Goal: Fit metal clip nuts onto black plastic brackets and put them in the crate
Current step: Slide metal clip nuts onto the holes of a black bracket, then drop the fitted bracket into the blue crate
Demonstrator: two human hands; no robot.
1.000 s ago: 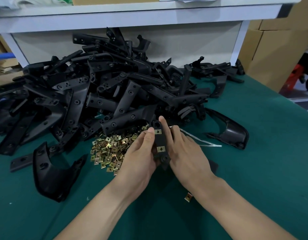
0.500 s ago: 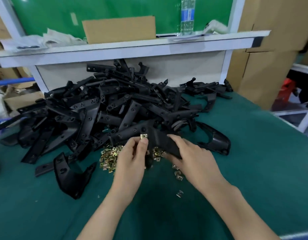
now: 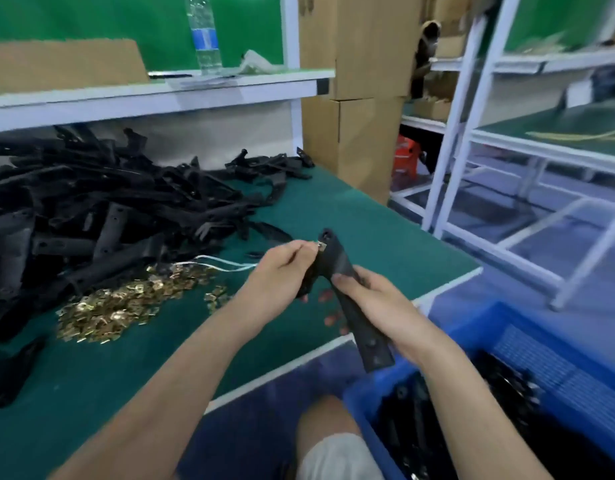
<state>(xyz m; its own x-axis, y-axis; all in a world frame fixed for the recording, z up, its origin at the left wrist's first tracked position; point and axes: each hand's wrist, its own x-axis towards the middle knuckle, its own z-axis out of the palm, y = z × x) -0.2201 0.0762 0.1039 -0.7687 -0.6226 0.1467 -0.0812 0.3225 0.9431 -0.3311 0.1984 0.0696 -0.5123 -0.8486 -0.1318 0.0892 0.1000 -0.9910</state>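
Bracket [image 3: 363, 332], black plastic, long and flat: held in the air at centre right of the frame, over the near edge of the table [image 3: 333, 209], upper end tilted up and away, lower end over the corner of the crate [image 3: 548, 355].
Clip nut [image 3: 321, 245], brass-coloured metal: at the upper end of the bracket, touching it; the blur hides whether it is fully seated.
Left hand [image 3: 281, 271]: fingertips pinched together on the clip nut.
Right hand [image 3: 385, 306]: wrapped round the middle of the bracket, thumb on its upper face.
Loose clip nuts [image 3: 119, 306]: flat heap on the green table, left of centre, a few strays just beside it.
White strip [image 3: 223, 263]: on the table between the heap and the left hand.
Bracket pile [image 3: 91, 209]: large tangle, left and upper left, against the table's back panel.
Crate: blue plastic, lower right, below table level; black brackets [image 3: 506, 386] inside.
Shelf [image 3: 160, 95]: white, above the pile, bearing a water bottle [image 3: 205, 32].
Cardboard boxes [image 3: 361, 98]: stacked, upper centre, behind the table.
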